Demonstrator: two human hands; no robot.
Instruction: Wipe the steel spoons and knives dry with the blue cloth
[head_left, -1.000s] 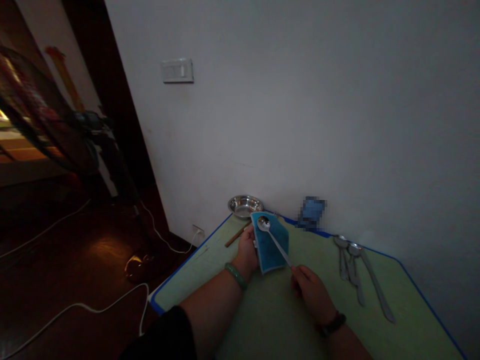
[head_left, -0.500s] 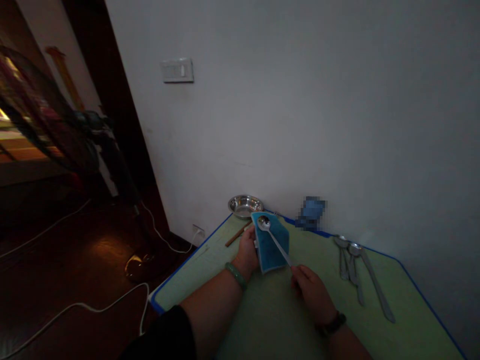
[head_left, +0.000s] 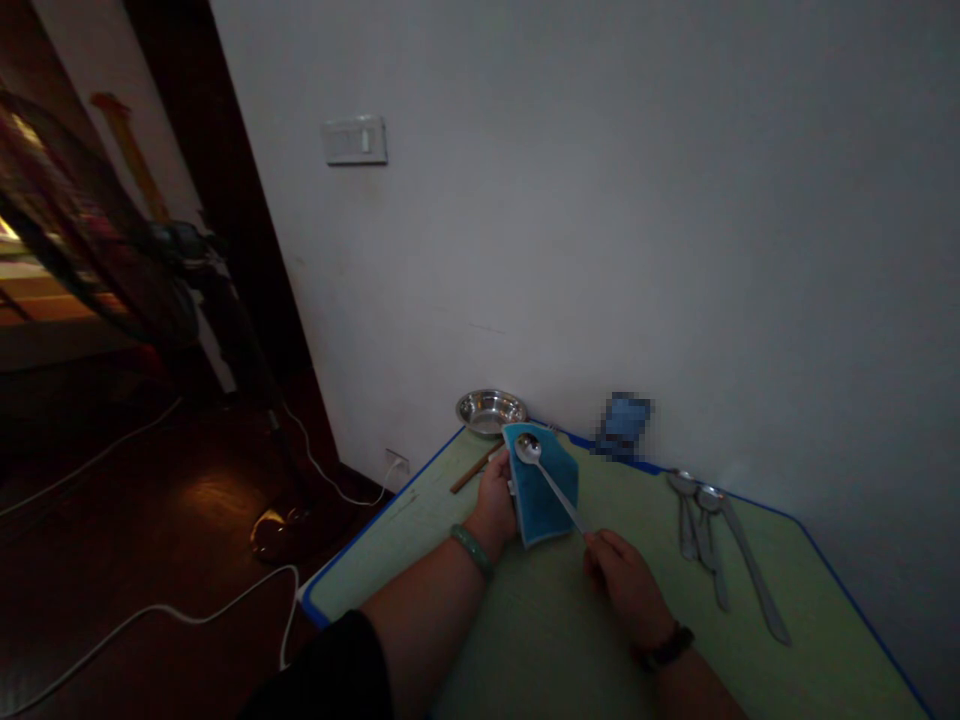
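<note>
My left hand (head_left: 496,505), with a green bangle at the wrist, grips the left edge of a blue cloth (head_left: 551,500) with a pale border. The fingers behind the cloth are hidden. A long-handled metal spoon (head_left: 528,449) lies across the front of the cloth, its bowl near the top left corner. My right hand (head_left: 621,580), with a dark band at the wrist, is closed round the lower end of the spoon's handle. Both hands are above the green table (head_left: 757,600).
A steel bowl (head_left: 491,410) stands at the far corner beside a brown stick (head_left: 472,472). Several metal spoons (head_left: 709,500) lie at the right. A pixelated blue item (head_left: 624,425) leans by the wall. On the left are a fan (head_left: 187,240) and a white cable (head_left: 180,618).
</note>
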